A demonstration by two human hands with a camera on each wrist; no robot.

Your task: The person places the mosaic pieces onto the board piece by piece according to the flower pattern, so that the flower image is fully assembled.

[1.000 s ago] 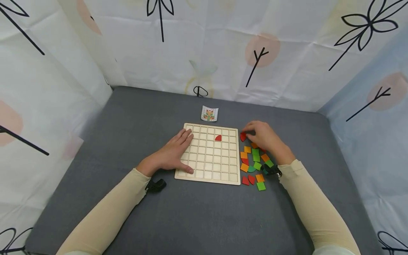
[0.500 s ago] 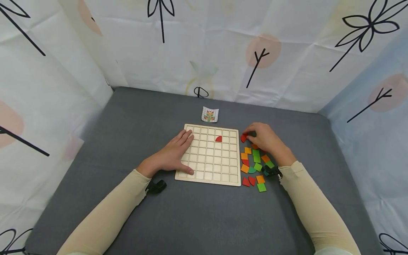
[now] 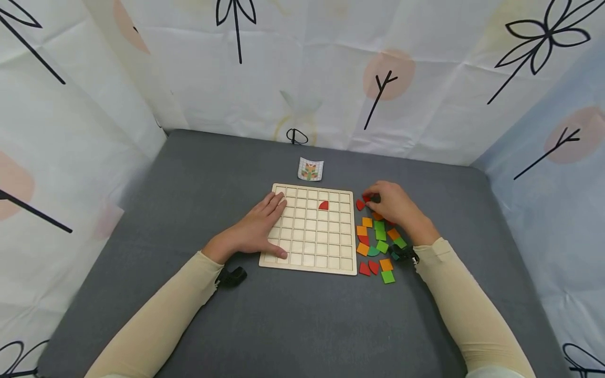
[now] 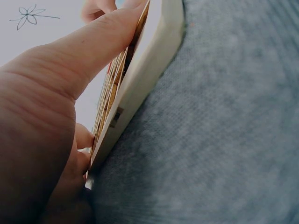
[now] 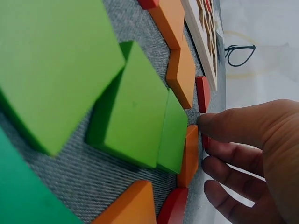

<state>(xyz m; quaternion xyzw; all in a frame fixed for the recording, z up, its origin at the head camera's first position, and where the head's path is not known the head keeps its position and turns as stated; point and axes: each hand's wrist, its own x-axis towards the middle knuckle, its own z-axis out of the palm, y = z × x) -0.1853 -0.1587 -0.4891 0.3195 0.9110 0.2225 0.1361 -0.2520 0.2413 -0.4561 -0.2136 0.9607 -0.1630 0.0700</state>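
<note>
My left hand (image 3: pixel 257 223) lies with fingers spread on the left side of a pale wooden grid board (image 3: pixel 309 270), the thumb near its front corner. In the left wrist view, the thumb reaches over the board's raised edge (image 4: pixel 140 79). One red quarter-round tile (image 3: pixel 323 205) sits in a cell in the upper part of the grid. Beyond the board's right edge, my right hand (image 3: pixel 392 202) pinches a red tile (image 5: pixel 205 141) between thumb and forefinger, most of it hidden by the fingertips. Another red tile (image 3: pixel 360 205) lies just left of those fingers, beside the board.
Loose orange tiles (image 3: pixel 367 222), green tiles (image 3: pixel 381 235) and red tiles (image 3: pixel 364 269) are scattered right of the board, some overlapping. A teal tile (image 3: pixel 373 251) lies among them. Behind the board is a small pattern card (image 3: pixel 310 169). Patterned cloth (image 3: pixel 321 68) surrounds the grey table (image 3: pixel 293 320).
My right fingertips have shifted slightly right with a red tile, and another red tile now shows apart from it on the left. My left hand has stayed on the board.
</note>
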